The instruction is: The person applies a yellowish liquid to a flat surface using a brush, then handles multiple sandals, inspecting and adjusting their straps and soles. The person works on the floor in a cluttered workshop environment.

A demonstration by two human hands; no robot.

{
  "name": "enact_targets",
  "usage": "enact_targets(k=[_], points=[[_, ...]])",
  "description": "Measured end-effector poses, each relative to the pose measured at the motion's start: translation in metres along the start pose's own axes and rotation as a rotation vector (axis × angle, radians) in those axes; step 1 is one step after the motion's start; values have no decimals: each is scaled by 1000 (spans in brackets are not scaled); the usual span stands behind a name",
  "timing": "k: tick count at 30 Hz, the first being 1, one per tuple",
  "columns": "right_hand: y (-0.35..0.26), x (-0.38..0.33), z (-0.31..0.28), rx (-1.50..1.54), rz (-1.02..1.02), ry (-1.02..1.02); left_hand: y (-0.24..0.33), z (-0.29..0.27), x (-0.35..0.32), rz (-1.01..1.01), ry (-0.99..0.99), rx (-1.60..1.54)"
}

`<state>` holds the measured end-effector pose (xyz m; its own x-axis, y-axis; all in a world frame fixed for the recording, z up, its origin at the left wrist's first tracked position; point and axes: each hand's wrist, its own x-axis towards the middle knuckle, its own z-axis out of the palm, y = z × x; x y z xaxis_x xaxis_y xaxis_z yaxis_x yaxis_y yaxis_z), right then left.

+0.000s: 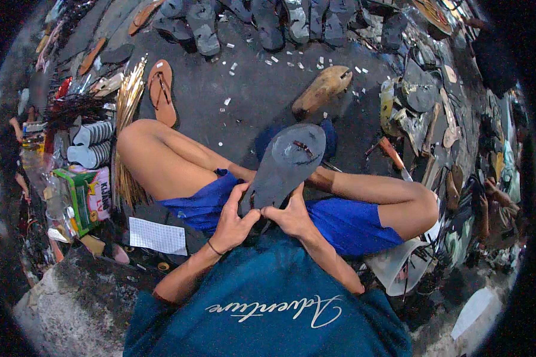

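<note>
A dark grey sandal sole (274,169) is held up in front of my lap, its underside apparently facing me and its wide end pointing away. A short brown strap end (304,147) pokes out of that wide end, and a second brown bit shows at the left edge. My left hand (235,217) grips the narrow end from the left, thumb on the near face. From the right, my right hand (292,214) pinches the same end, its thumb nearly meeting the left one. The fingers behind the sole are hidden. Beyond it lies a wooden shoe last (323,92).
A brown thong sandal (162,95) lies beyond my left knee, beside a bundle of golden strips (131,128). Dark soles (202,30) line the far side. Left stand a green box (83,199) and a gridded sheet (156,236); right, a white container (402,268) and an orange-handled tool (393,156).
</note>
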<state>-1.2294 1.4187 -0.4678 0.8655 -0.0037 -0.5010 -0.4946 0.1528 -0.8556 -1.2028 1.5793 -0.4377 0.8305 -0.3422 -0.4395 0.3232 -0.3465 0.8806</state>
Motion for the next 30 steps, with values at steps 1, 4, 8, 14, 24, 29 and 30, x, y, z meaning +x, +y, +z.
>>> enact_targets(k=[1,4,8,14,24,29,30], points=[[-1,-1,-1,23,60,-6,0,1,-4,-76,-15,-149],[-10,7,-8,-7,-32,-18,15,-6,3,-232,-77,-609],[-24,1,-7,-179,-126,-37,1,0,3,-276,-7,-555],[-110,9,-31,302,-209,-149,78,-41,44,242,-152,-588],[-132,90,4,-202,-261,-212,51,-82,169,291,284,-1030],[-107,133,17,-284,-273,-189,-21,-236,175,474,604,-984],[-98,149,0,-358,-301,-49,37,-200,178,186,869,-1071]])
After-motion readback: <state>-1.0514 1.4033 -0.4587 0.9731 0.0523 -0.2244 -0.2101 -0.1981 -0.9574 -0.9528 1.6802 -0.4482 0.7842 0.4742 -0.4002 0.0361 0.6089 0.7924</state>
